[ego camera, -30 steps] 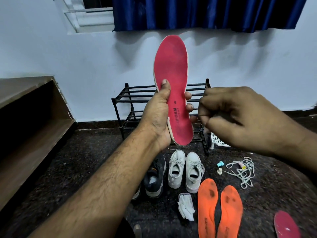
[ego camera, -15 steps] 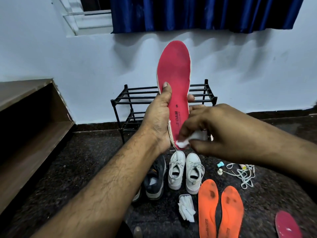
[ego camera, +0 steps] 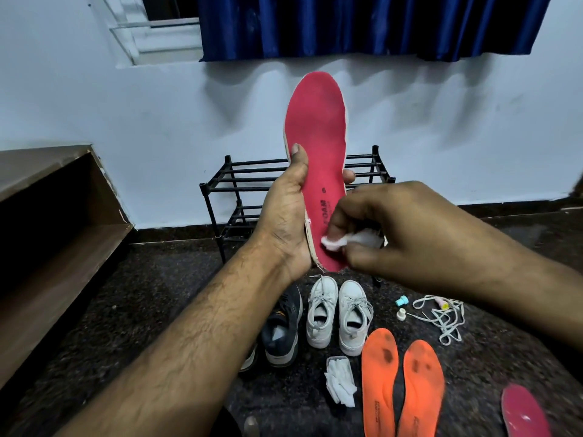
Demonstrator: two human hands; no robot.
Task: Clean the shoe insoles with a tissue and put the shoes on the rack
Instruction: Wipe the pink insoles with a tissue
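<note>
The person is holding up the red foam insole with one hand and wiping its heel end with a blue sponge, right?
Not quite. The head view shows the left hand holding up the red foam insole, but the right hand wipes its heel end with a crumpled white tissue, not a blue sponge.
</note>
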